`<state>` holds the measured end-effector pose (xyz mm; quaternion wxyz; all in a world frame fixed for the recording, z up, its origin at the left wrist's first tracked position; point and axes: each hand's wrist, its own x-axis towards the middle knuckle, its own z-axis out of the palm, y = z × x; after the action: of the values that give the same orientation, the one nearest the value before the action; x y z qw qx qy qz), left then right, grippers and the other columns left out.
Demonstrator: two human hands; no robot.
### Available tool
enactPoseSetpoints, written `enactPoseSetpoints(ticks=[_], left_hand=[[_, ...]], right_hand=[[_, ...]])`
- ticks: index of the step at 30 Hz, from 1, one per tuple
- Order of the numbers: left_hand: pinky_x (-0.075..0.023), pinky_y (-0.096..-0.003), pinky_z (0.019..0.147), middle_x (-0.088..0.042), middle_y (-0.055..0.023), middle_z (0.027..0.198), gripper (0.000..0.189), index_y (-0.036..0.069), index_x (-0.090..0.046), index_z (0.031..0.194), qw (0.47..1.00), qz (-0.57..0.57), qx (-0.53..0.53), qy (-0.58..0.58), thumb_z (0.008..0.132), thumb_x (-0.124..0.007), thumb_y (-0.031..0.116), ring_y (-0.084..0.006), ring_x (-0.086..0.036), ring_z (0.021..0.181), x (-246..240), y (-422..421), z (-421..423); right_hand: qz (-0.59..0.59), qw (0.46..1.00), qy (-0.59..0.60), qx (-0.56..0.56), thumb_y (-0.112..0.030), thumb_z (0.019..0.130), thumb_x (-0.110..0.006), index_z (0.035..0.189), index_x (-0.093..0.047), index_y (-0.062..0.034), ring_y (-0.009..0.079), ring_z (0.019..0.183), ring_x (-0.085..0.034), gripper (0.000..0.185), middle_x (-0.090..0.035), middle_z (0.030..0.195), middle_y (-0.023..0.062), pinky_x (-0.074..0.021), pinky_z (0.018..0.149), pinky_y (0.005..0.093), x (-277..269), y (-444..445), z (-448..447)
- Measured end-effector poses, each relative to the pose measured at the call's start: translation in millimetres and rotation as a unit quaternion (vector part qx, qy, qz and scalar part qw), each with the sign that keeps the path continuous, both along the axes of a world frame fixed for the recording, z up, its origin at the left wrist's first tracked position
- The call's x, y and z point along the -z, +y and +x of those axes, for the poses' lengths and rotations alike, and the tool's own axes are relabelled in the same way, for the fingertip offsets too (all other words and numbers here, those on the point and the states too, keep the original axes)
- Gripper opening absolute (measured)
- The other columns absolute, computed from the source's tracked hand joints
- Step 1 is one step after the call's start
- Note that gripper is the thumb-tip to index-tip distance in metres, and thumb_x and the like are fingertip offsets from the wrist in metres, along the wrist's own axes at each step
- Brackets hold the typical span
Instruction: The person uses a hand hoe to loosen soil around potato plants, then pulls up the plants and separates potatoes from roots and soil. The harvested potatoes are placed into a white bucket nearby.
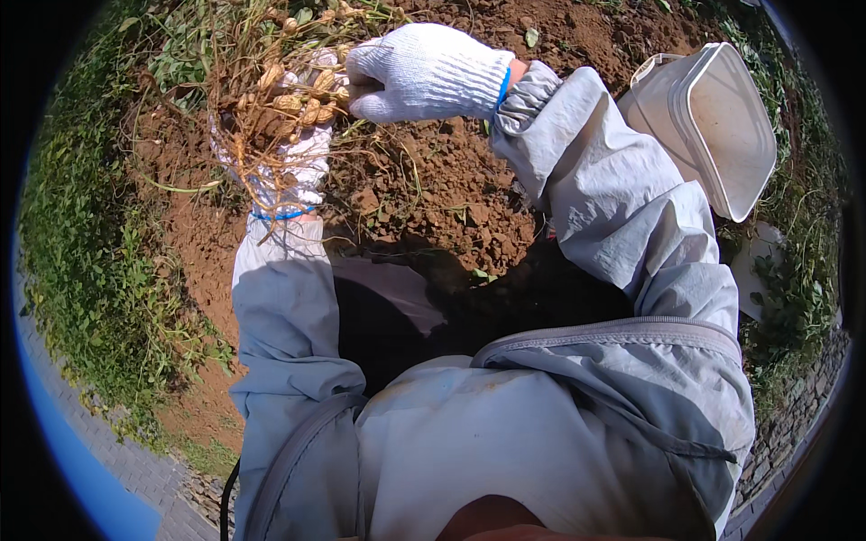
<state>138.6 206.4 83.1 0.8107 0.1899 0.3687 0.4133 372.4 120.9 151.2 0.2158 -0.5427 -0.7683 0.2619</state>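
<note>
My left hand [311,149], in a white knit glove with a blue cuff edge, holds an uprooted peanut plant [238,128] by its pods and roots. Stringy roots hang over the glove and hide most of those fingers. Several tan peanut pods [287,103] cluster above the palm, with soil clinging among them. From the right, my right hand [433,73], gloved the same way, reaches to the edge of this cluster. Its thumb and fingers curl towards the pods, with a dark gap between them; whether a pod is pinched at the fingertips cannot be made out.
A white plastic bucket [731,128] with a wire handle lies tilted at the right, its mouth towards me. Reddish-brown clods of soil [467,216] cover the ground ahead. Green leafy plants [88,270] line the left side. Grey paving [145,477] shows at the lower left.
</note>
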Motion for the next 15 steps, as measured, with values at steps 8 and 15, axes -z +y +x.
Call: enactPoseSetpoints(ticks=[8, 15], left_hand=[[-0.0462, -0.0492, 0.104, -0.05, -0.0135, 0.144, 0.052, 0.009, -0.04, 0.146, 1.0, 0.007, -0.004, 0.008, 0.106, -0.035, 0.042, -0.0289, -0.056, 0.121, 0.9, 11.7, 1.8], [-0.047, -0.0489, 0.103, -0.051, -0.0137, 0.143, 0.052, 0.009, -0.041, 0.146, 1.0, -0.003, -0.009, 0.005, 0.106, -0.035, 0.042, -0.0289, -0.057, 0.12, 6.6, 13.2, 1.5]], right_hand=[[-0.109, 0.984, 0.016, -0.14, -0.019, 0.076, -0.07, 0.09, -0.064, -0.0115, 0.0331, 0.075, -0.067, 0.017, -0.065, 0.077, 0.011, -0.0532, 0.068, 0.0431, -7.9, -65.7, 13.2], [0.06, 0.912, -0.041, 0.403, -0.017, 0.089, -0.073, 0.12, -0.066, -0.005, 0.0217, 0.1, -0.069, 0.034, -0.071, 0.109, 0.0126, -0.0541, 0.089, 0.0328, -34.5, -186.3, 226.0]])
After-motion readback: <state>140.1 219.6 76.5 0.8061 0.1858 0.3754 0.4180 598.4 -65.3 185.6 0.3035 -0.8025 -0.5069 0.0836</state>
